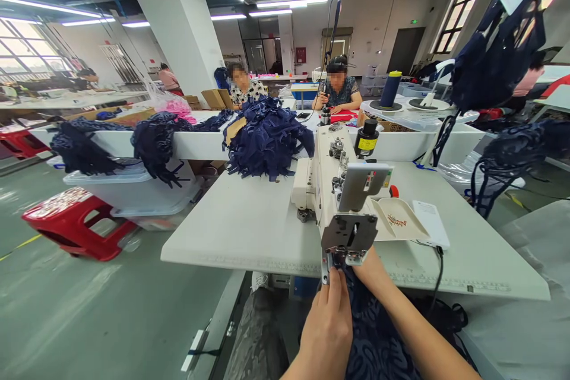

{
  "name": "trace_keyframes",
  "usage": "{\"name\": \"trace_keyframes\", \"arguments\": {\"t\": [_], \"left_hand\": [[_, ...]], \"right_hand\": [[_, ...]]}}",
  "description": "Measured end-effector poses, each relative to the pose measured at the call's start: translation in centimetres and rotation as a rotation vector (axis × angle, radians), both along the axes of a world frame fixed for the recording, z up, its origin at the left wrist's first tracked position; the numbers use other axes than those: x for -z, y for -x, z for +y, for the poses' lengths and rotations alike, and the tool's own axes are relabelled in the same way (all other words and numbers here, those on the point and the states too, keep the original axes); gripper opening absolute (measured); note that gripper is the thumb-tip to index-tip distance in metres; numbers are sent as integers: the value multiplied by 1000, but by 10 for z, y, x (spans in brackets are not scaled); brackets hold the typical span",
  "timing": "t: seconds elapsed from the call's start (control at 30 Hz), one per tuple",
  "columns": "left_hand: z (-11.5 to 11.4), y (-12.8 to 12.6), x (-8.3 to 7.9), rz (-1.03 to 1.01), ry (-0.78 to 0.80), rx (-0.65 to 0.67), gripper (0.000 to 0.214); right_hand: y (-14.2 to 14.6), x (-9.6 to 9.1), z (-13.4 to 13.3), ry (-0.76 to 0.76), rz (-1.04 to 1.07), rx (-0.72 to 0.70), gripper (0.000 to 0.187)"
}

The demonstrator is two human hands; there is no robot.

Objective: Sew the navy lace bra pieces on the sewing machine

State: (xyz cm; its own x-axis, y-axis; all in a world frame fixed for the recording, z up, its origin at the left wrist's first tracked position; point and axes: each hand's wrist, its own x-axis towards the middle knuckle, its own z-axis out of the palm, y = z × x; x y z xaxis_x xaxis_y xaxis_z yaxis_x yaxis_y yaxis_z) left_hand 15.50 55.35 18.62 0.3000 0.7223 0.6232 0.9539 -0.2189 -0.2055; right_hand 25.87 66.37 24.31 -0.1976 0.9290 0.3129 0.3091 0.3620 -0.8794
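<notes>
A white sewing machine (327, 190) stands at the front edge of the table. Navy patterned fabric (374, 332) runs from beneath its needle area down over my lap. My left hand (327, 323) is at the near side of the machine head, fingers together and closed on the fabric edge close to the metal foot. Behind the head, at its right, my right hand (370, 267) reaches to the same fabric; its fingers are hidden by the machine. A grey metal plate (350, 234) covers the front of the head.
Navy fabric pieces (269, 136) are heaped at the table's back left. A beige tray (398, 219) and a white power bank (430, 224) with a cable lie right of the machine. A thread cone (392, 89) stands behind. Two people sit opposite. A red stool (78, 222) is at left.
</notes>
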Motion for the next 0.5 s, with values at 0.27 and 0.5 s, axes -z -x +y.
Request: {"name": "trace_keyframes", "arguments": {"t": [0.27, 0.5], "left_hand": [[2, 1, -18, -6, -38, 49, 33], [-3, 28, -21, -137, 196, 294, 42]], "right_hand": [[-3, 23, -5, 40, 65, 58, 22], [-39, 70, -47, -28, 101, -94, 46]]}}
